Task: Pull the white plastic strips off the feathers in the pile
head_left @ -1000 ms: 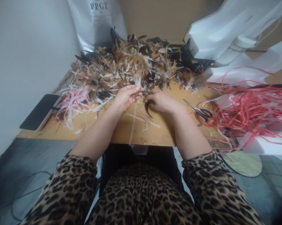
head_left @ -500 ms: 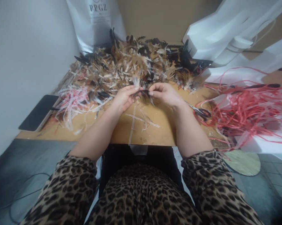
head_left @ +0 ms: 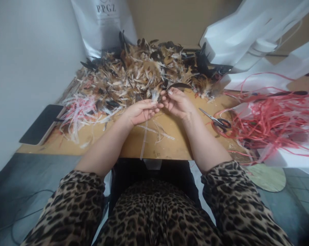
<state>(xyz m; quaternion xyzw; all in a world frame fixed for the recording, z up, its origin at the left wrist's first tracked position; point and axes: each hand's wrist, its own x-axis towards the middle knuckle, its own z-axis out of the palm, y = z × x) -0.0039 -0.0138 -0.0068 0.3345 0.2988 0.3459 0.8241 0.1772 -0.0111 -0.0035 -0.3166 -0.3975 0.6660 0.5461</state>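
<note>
My left hand [head_left: 144,112] is closed in a pinch, thumb against fingers, above the table's middle. A pale, fluffy feather [head_left: 155,94] with brown tips rises from its fingertips. Close beside it, my right hand [head_left: 177,101] has its fingers curled, the fingertips almost meeting those of the left. A long dark feather [head_left: 181,85] sticks out to the right from the right hand's pinch. Just behind both hands lies a big heap of brown, white and black feathers [head_left: 133,73]. Where the fingertips meet, the quill ends are too small to make out.
Scissors [head_left: 218,122] lie right of my right forearm, beside a tangle of red and clear strips [head_left: 272,118]. Pink-white strips [head_left: 79,111] and a phone [head_left: 42,124] are at left. Thin clear strips [head_left: 154,130] lie in front. A white bag [head_left: 105,29] stands behind the heap.
The dark feather, earlier stretched between both hands, now points right from my right hand. My right hand has turned and risen slightly; my left has shifted a little toward me.
</note>
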